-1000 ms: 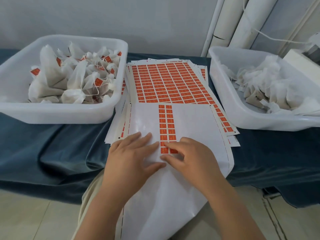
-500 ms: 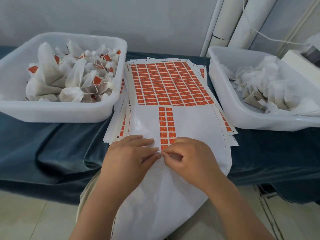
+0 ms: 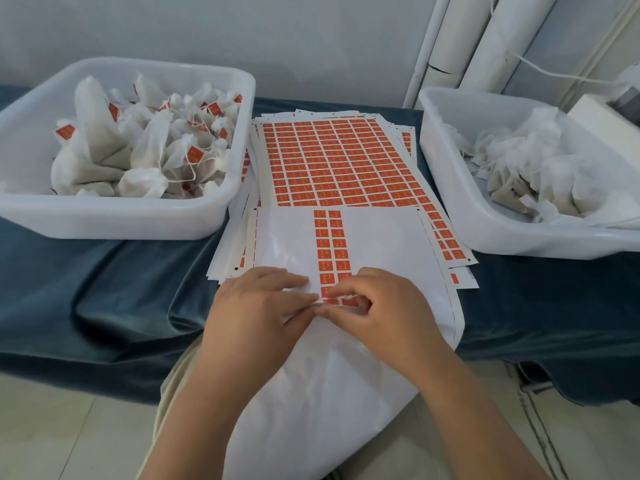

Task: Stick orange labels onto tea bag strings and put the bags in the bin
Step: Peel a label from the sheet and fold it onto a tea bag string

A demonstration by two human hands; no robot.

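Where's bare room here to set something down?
Bare blue cloth in front of the left bin, left of the label sheets; another in front of the right bin. The middle is crowded: sheets, left hand and right hand.

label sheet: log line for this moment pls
step: peel label | left hand: presses label sheet | right hand: pinches orange label | tea bags: none held
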